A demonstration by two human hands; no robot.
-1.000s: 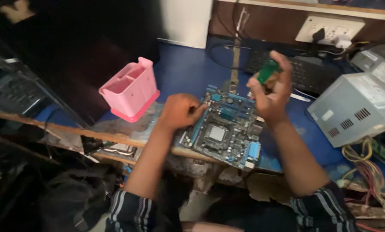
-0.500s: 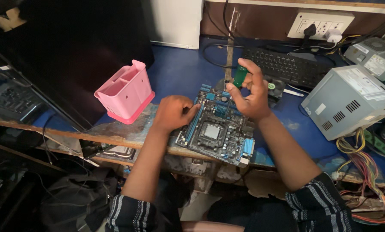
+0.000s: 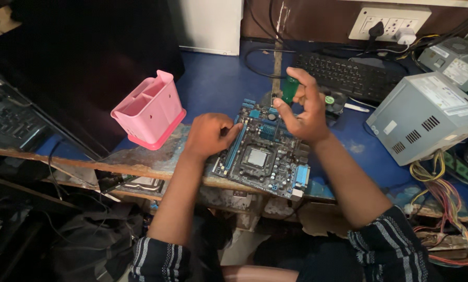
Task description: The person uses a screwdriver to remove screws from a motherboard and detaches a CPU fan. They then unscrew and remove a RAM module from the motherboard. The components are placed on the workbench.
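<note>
Above blue table point(image 3: 218, 83), right hand point(image 3: 307, 112) lowered green screwdriver point(image 3: 289, 90) toward motherboard point(image 3: 262, 156).

The right hand point(image 3: 306, 112) with the small green-handled tool point(image 3: 289, 89) has come down from up high, closer to the blue computer board point(image 3: 265, 154).

motherboard point(image 3: 262, 156): blue, flat on bench edge | screwdriver point(image 3: 289, 90): green handle, upright above board

Worn blue worktop point(image 3: 218, 78), brown wall point(image 3: 317, 18) with white socket strip point(image 3: 388, 23), dim light
</note>
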